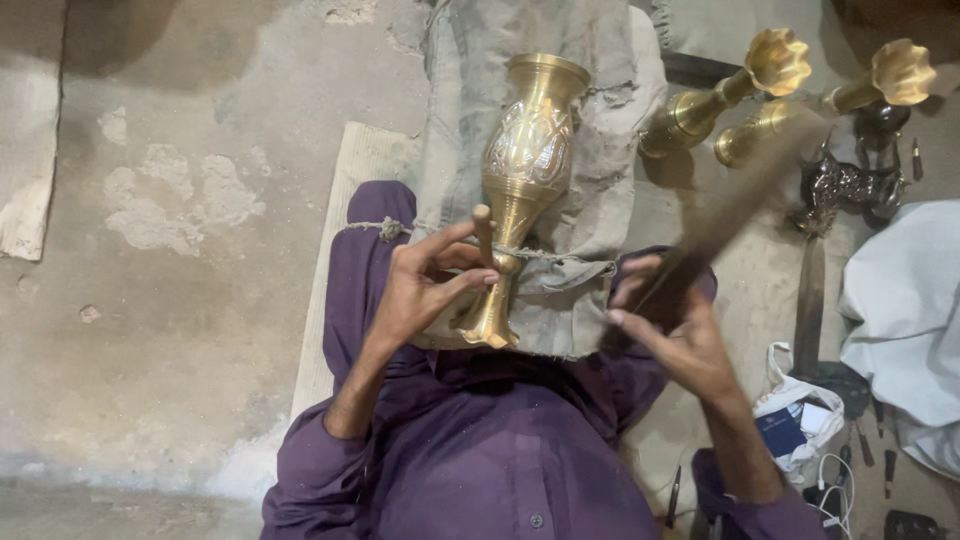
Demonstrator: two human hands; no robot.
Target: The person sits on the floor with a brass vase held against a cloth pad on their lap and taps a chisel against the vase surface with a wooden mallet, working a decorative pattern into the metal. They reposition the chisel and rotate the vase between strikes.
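Observation:
An engraved brass vase (pixel 524 170) lies on a grey cloth pad (pixel 590 150) across my lap, its mouth pointing away and its foot toward me. A thin cord (pixel 560 256) runs over its narrow stem. My left hand (pixel 425 285) pinches a small wooden-handled punch (pixel 484 232) held upright against the stem. My right hand (pixel 675 325) grips a long dark stick (pixel 735 210), blurred by motion, raised to the right of the vase.
Two brass flower-mouthed vases (pixel 735 90) (pixel 860 85) lie at the upper right beside a dark metal piece (pixel 845 185). White cloth (pixel 905 320) and a plastic bag (pixel 795 420) sit at the right. A pale board (pixel 340 250) lies on the concrete floor at the left.

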